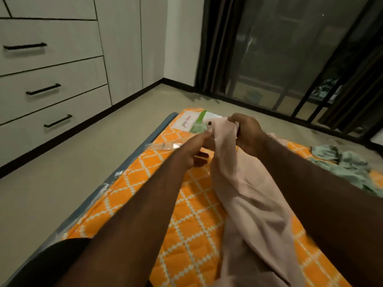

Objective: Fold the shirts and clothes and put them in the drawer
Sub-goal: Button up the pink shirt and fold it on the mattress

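Note:
A pale pink garment point(244, 189) hangs in a long bunched strip above an orange mattress point(186, 230) with a white diamond pattern. My right hand point(247, 131) grips its top end, fingers curled round the cloth. My left hand point(196, 150) pinches the same top edge from the left with fingertip and thumb. A crumpled green garment point(348, 166) lies on the mattress at the right. White drawers with black handles point(51, 88) stand closed along the left wall.
A label sheet in green and white point(196, 121) sits at the mattress's far end. Pale floor point(83, 158) runs between mattress and drawers. Dark curtains and a glass door with black frames point(290, 59) fill the back right.

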A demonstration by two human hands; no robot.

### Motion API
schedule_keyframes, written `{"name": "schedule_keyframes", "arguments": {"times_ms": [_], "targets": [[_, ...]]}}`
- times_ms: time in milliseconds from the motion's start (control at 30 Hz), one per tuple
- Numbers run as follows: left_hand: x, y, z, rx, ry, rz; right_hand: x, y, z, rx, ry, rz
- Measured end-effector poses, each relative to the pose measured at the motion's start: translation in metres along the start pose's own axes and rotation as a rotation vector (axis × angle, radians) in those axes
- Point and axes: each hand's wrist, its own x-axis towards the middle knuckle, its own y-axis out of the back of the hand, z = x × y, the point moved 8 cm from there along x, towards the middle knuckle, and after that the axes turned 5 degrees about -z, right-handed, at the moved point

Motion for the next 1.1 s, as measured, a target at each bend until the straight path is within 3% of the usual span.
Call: {"name": "schedule_keyframes", "arguments": {"times_ms": [200,367,600,900,1033,1100], "targets": [[-0.041,-0.078,0.076,-0.075,-0.471,-0.218,-0.048,0.071,-0.052,0.005,0.147,-0.047],[-0.07,-0.126,0.114,0.115,-0.676,-0.258,-0.075,0.122,-0.067,0.089,0.181,-0.008],[-0.049,-0.16,0.119,0.302,-0.672,-0.262,-0.073,0.158,-0.064,0.094,0.232,0.016],[0.081,-0.174,0.121,0.3,-0.589,-0.224,0.029,0.216,-0.034,-0.018,0.22,0.282],[0.154,-0.165,0.099,0.267,-0.5,-0.068,0.085,0.236,-0.004,-0.06,0.149,0.379],[0.194,-0.15,0.063,0.236,-0.356,0.036,0.105,0.241,0.035,-0.106,-0.014,0.364]]}}
